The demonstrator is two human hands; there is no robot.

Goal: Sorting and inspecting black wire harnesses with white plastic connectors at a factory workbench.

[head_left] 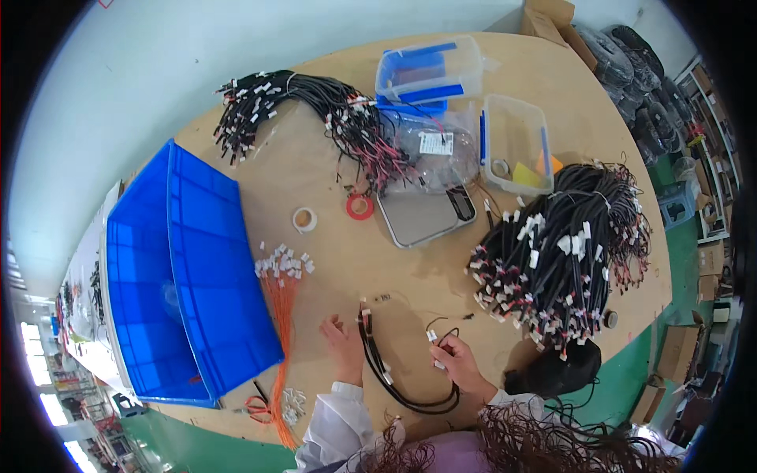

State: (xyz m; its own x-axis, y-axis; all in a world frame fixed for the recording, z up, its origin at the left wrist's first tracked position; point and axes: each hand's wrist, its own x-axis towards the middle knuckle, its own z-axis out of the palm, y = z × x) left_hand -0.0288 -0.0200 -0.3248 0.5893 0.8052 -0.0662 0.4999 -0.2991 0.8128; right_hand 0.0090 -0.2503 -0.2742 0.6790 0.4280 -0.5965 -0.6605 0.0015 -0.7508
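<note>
A black cable harness (384, 378) lies in a U-shaped curve on the table in front of me, with white labels along it. My right hand (464, 365) is closed in a pinch on its right end, where a white connector (432, 336) and thin wires stick out past the fingers. To the left of the harness, my left hand (341, 347) rests with its fingers apart and holds nothing. Near that hand lies a bundle of orange wires (285, 323) tipped with white connectors.
Two blue bins (225, 284) stand at left. A large heap of black cables (568, 244) lies at right, another cable bundle (315, 94) at the back. Between are a scale (422, 221), red tape (359, 206), white tape (304, 219) and clear boxes (516, 118). Scissors (257, 407) lie near front left.
</note>
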